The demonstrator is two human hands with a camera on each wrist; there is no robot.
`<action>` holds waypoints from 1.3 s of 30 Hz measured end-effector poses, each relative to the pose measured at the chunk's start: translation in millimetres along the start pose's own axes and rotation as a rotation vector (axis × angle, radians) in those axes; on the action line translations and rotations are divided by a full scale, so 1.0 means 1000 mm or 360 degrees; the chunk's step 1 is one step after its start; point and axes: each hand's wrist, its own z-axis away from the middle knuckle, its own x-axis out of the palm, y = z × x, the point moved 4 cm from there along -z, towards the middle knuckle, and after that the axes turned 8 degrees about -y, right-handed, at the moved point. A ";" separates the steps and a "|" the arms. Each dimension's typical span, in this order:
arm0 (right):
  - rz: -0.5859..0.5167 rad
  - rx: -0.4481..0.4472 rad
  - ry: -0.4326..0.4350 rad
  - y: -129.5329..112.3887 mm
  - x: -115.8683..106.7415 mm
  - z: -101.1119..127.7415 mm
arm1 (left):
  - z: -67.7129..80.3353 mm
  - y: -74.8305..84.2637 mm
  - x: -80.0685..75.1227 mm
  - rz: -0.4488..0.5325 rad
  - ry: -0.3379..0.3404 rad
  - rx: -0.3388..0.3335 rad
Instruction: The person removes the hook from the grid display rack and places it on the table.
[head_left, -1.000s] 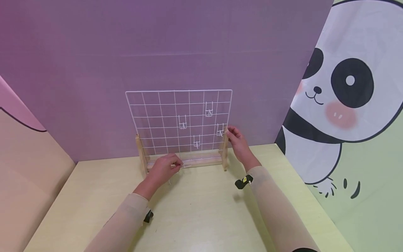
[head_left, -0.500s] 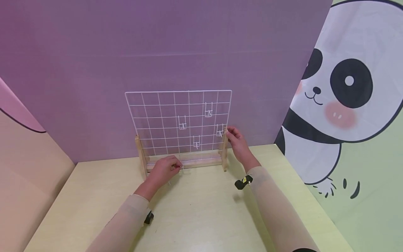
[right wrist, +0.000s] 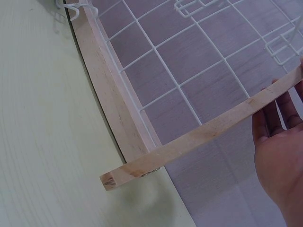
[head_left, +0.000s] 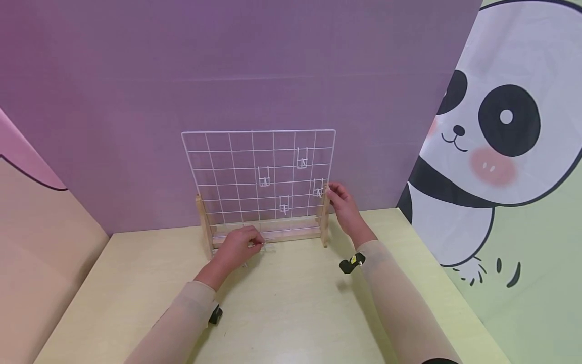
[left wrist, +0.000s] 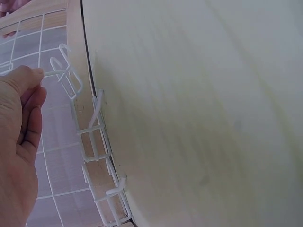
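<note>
A white wire grid panel [head_left: 252,131] stands upright in a wooden stand [head_left: 295,235] at the back of the table. My left hand [head_left: 238,247] pinches a white wire hook [left wrist: 71,79] between thumb and index finger, low in front of the grid. The hook's bent wire end points away from the fingertips. My right hand [head_left: 344,210] holds the stand's right post [right wrist: 194,139] near its top, fingers reaching behind the wood. Several white hooks hang on the grid's right half, including an upper one [head_left: 302,163] and a middle one [head_left: 264,182].
Two more wire hooks, one [left wrist: 94,137] above the other [left wrist: 112,198] in the left wrist view, lie along the stand's base bar. The pale wooden table [head_left: 282,313] stretches toward me. Behind rises a purple backdrop [head_left: 254,60], and a panda picture [head_left: 504,151] covers the right wall.
My left hand has dropped slightly, and the hook has turned between its fingertips. The right hand keeps its place on the post.
</note>
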 end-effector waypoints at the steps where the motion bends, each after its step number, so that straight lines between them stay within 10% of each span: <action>1: 0.0000 0.0003 -0.0001 0.000 0.000 0.000 | 0.000 0.000 0.000 -0.0003 -0.0004 -0.0001; 39: -0.0036 -0.0004 0.0007 0.002 -0.001 -0.001 | -0.003 -0.006 0.011 0.0032 -0.0288 0.0053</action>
